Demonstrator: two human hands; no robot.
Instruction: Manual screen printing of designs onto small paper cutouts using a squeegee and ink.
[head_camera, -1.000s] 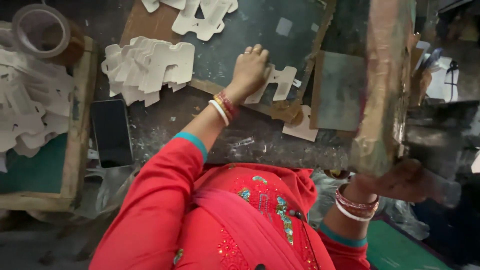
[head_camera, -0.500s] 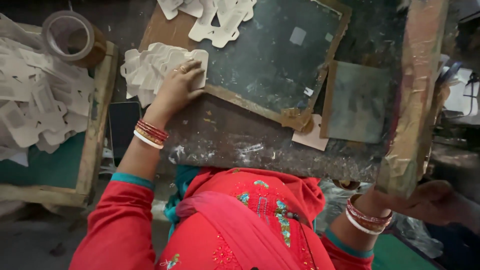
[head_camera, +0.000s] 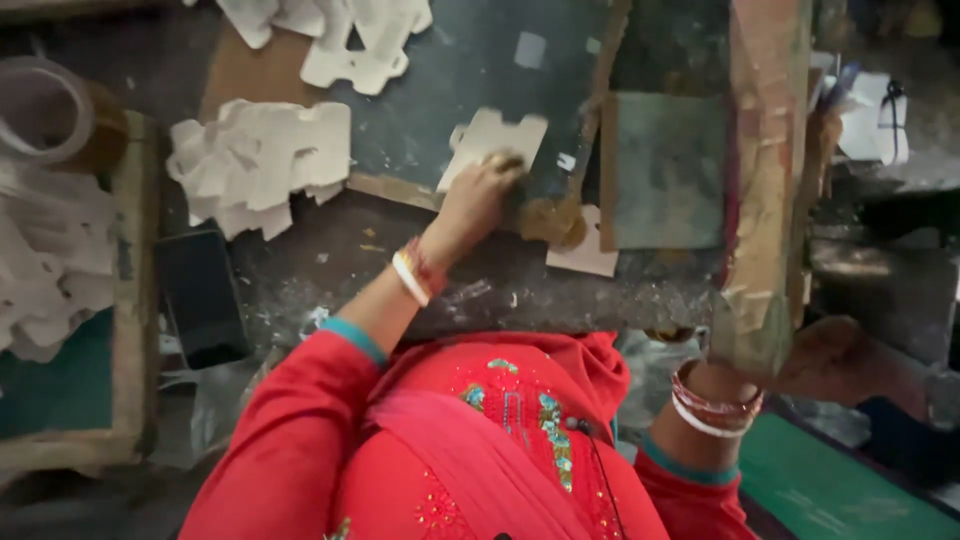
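One left hand (head_camera: 480, 195) reaches to frame centre, fingers pinching a white cutout (head_camera: 493, 143) angled toward upper right; our right hand (head_camera: 830, 360) clasps a tall upright frame (head_camera: 765, 180).

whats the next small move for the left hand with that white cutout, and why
Probably slide the white cutout a little further onto the dark board and press it flat. The left hand has its fingers on the piece's near edge, which lies by the board's lower rim. The right hand is busy gripping the long wooden handle, so the left must do it alone.
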